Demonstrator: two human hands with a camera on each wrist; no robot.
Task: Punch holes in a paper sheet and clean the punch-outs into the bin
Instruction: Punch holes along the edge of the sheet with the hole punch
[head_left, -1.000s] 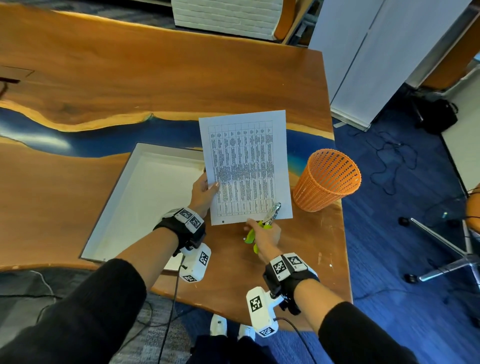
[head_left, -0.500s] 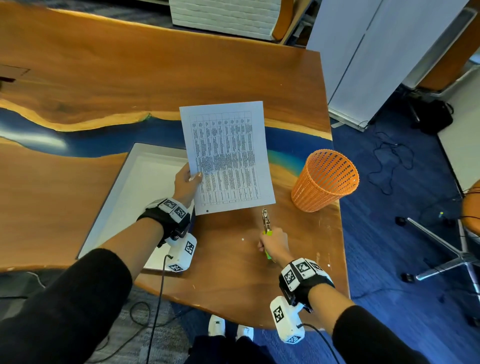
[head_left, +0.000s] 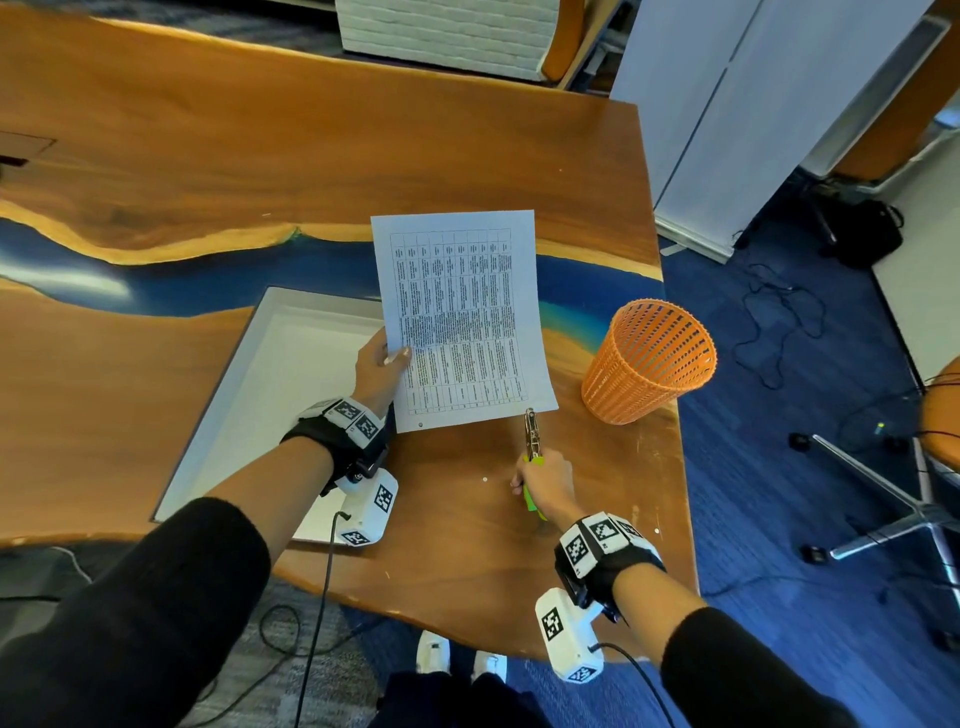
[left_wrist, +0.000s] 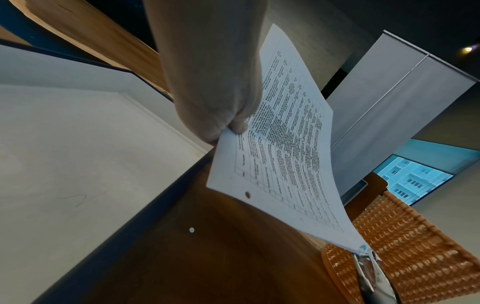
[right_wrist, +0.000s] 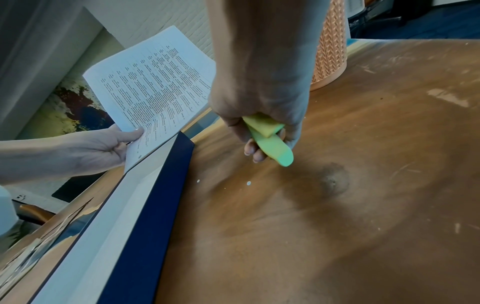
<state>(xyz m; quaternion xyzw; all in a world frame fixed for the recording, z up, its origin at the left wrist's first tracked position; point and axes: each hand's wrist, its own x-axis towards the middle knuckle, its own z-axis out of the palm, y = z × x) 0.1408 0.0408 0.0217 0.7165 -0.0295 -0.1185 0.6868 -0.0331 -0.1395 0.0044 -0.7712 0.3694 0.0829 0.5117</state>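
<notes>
**Sheet held up over the tray corner, punch at its near edge**

I see the paper sheet (head_left: 460, 317) lifted off the table (head_left: 208, 145), its long axis running away from me and its printed grid facing up. My left hand (head_left: 376, 371) pinches its left edge, thumb on top. One punched hole (left_wrist: 247, 194) sits near the sheet's near-left corner.

My right hand (head_left: 545, 483) is wrapped around the green handles of the hole punch (head_left: 531, 434). The punch's long axis also runs away from me, its metal nose pointing at the sheet's near-right corner; from the left wrist view the nose meets that corner, though I cannot tell whether it bites the paper.

Taking the sheet as landmark: the white tray (head_left: 249, 395) lies to its left and partly beneath it, the orange bin (head_left: 649, 364) stands upright to its right, well apart, and a small white punch-out (head_left: 484, 479) lies on the wood just nearer me, left of my right hand. Nothing lies between the punch-out and the bin except my right hand and the punch.
</notes>
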